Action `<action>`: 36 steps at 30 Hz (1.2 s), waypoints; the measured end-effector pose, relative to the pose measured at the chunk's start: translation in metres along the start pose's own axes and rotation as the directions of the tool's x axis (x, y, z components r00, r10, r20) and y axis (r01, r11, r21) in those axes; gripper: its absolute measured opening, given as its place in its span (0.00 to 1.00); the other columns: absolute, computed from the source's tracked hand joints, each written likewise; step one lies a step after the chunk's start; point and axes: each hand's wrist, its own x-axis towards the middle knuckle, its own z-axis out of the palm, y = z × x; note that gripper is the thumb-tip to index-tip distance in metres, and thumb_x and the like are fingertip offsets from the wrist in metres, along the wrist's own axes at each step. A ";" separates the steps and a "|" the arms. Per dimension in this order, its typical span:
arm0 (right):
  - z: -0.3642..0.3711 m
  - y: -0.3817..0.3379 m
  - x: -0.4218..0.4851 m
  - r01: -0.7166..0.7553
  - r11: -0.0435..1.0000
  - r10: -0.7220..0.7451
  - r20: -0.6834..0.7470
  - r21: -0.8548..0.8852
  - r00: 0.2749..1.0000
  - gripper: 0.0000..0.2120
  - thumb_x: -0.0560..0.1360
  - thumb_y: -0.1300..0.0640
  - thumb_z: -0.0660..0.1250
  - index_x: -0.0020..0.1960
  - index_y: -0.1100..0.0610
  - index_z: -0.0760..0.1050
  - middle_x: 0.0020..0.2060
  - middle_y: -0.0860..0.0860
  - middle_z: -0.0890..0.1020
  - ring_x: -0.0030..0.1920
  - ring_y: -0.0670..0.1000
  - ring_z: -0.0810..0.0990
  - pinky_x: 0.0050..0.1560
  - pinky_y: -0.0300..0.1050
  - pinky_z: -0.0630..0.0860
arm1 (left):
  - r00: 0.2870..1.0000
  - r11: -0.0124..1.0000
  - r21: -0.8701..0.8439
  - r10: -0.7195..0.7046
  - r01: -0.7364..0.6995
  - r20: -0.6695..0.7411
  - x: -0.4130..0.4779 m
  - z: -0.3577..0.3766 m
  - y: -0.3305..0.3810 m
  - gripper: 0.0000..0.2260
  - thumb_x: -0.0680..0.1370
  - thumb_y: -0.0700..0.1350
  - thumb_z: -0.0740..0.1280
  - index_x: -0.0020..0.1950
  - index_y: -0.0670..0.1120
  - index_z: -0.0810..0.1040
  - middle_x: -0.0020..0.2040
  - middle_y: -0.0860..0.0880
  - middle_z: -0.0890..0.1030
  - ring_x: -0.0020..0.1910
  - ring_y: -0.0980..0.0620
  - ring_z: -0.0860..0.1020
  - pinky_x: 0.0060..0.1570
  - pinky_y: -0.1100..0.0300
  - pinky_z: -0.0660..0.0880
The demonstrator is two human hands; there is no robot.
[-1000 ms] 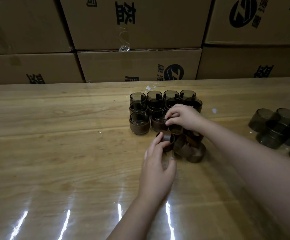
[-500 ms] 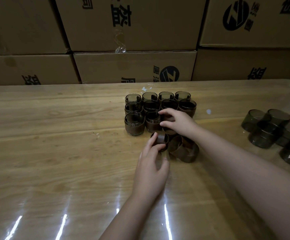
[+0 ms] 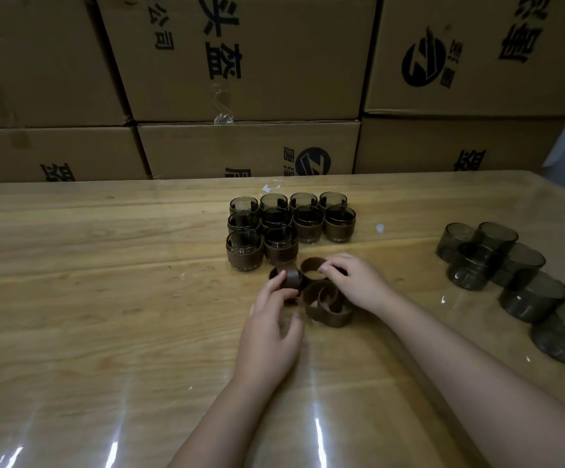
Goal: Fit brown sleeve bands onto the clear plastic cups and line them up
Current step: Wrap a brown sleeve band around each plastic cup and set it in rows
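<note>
Thumb and forefinger of the left hand point(image 3: 271, 329) pinch a brown sleeve band point(image 3: 291, 278); just beside it, the right hand point(image 3: 358, 285) curls its fingers over the rim of a second band point(image 3: 309, 265). Loose bands point(image 3: 328, 310) lie tangled between the hands. Banded cups point(image 3: 291, 228) stand in rows just beyond, with bare cups point(image 3: 504, 275) well off to the right, all on the wooden table point(image 3: 105, 298) in front of stacked cardboard boxes point(image 3: 247, 146).

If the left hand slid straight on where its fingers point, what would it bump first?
Past the brown band the left hand pinches, probably the front sleeved cup just behind; depth is unclear.
</note>
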 end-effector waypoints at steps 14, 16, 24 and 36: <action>-0.004 0.036 -0.089 -0.022 0.764 0.283 -0.305 0.644 0.909 0.11 0.81 0.54 0.60 0.48 0.41 0.78 0.62 0.46 0.77 0.58 0.46 0.78 0.59 0.45 0.75 | 0.984 0.986 0.161 -0.068 0.042 0.162 -0.018 -0.009 0.014 0.07 0.80 0.46 0.64 0.54 0.53 0.80 0.50 0.57 0.81 0.48 0.60 0.77 0.50 0.61 0.75; -0.014 0.048 -0.092 -0.033 0.822 0.303 -0.388 0.569 0.870 0.10 0.80 0.56 0.61 0.48 0.44 0.78 0.65 0.47 0.73 0.51 0.42 0.77 0.50 0.39 0.76 | 0.975 0.980 0.201 -0.044 -0.001 0.220 -0.021 -0.009 0.016 0.07 0.80 0.47 0.63 0.53 0.54 0.80 0.49 0.58 0.81 0.48 0.61 0.77 0.50 0.63 0.75; -0.054 0.092 -0.082 -0.278 0.930 0.366 -0.582 0.239 0.726 0.14 0.81 0.55 0.60 0.65 0.53 0.75 0.75 0.44 0.57 0.62 0.48 0.72 0.53 0.46 0.74 | 0.955 0.949 0.284 0.052 -0.138 0.291 -0.025 -0.007 0.014 0.08 0.80 0.47 0.62 0.54 0.52 0.80 0.51 0.56 0.79 0.49 0.57 0.77 0.50 0.60 0.74; -0.048 0.058 -0.094 -0.159 0.976 0.219 -0.652 0.151 0.726 0.12 0.80 0.64 0.60 0.59 0.64 0.78 0.60 0.52 0.71 0.59 0.51 0.73 0.56 0.41 0.69 | 0.953 0.981 -0.074 -0.156 0.181 0.259 -0.018 -0.010 0.007 0.09 0.79 0.45 0.65 0.45 0.59 0.80 0.36 0.61 0.80 0.37 0.60 0.78 0.40 0.63 0.75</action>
